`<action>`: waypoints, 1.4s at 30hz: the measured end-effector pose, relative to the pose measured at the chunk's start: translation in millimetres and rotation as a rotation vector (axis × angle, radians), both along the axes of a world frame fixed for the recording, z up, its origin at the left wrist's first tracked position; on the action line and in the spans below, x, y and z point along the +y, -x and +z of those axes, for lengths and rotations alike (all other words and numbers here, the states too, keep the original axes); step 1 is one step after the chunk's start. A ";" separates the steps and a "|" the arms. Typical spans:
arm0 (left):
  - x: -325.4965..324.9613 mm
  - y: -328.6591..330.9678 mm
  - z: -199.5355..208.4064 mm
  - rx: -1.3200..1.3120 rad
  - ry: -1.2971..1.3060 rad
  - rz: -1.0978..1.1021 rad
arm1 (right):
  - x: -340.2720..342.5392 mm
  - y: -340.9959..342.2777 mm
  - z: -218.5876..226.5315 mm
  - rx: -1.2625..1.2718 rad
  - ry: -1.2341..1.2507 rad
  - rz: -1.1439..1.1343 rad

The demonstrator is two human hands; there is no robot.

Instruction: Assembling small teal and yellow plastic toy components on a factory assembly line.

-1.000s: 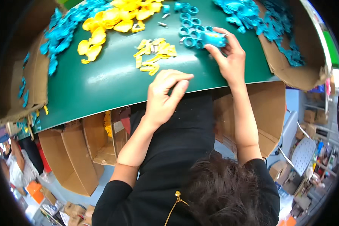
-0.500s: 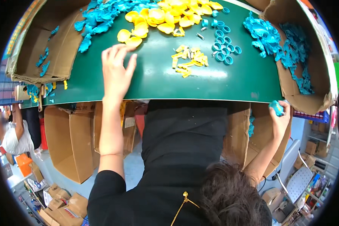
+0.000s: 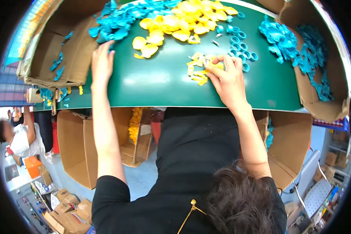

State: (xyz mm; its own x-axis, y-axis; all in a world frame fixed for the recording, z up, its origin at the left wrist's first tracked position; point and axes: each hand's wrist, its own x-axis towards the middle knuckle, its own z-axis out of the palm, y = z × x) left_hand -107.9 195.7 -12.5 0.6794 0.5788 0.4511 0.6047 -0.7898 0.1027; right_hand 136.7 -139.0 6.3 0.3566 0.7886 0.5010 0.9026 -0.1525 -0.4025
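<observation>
Right hand (image 3: 227, 80) sits palm-down on the small heap of flat yellow plastic bits (image 3: 199, 69) in the middle of the green tabletop (image 3: 152, 84), fingers (image 3: 218, 61) curled and pinching at the heap's far right edge; whether anything is actually between the fingertips cannot be told, they cover it. The heap spreads left and slightly toward the body from those fingertips, no clear long axis, just a loose scatter. The cluster of small blue plastic rings (image 3: 240, 46) lies just beyond and right of the right hand, near but not touching. Left hand (image 3: 101, 64) is stretched flat, fingers open, holding nothing, fingertips at the edge of the pile of blue moulded plastic pieces (image 3: 119, 23) at the far left; well apart from the yellow bits, so the right hand is clearly the nearer one to them. Big pile of yellow rounded plastic shells (image 3: 183, 21) lies across the far middle, between the two hands and beyond both. Packages: open brown cardboard box (image 3: 62, 58) on the left table edge with a few blue pieces inside; another torn brown cardboard box (image 3: 319, 89) at right, holding blue pieces; more open brown cartons (image 3: 76, 148) under the table, one with yellow parts in it. No readable labels worth noting. Another person in a white top (image 3: 17, 140) sits at far left.
</observation>
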 end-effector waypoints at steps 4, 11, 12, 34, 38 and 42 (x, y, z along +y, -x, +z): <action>-59.7 -14.7 28.2 -0.098 0.116 0.080 | -4.1 -8.6 1.5 -0.063 -0.001 0.011; -181.6 -39.0 37.9 -0.486 0.162 -0.375 | -49.8 -7.2 2.4 0.359 -0.056 -0.152; -205.0 -46.5 40.1 -0.396 0.052 -0.519 | -58.1 -8.6 -2.0 0.354 -0.064 -0.145; -287.2 -92.5 5.5 -0.178 0.233 -0.589 | -79.0 2.1 -8.9 0.490 -0.220 -0.132; -281.6 -90.1 5.6 -0.168 0.306 -0.684 | -61.7 2.6 -12.2 0.410 -0.189 0.018; -275.7 -92.2 3.5 -0.165 0.276 -0.749 | -54.7 -1.5 -16.5 0.323 -0.111 0.050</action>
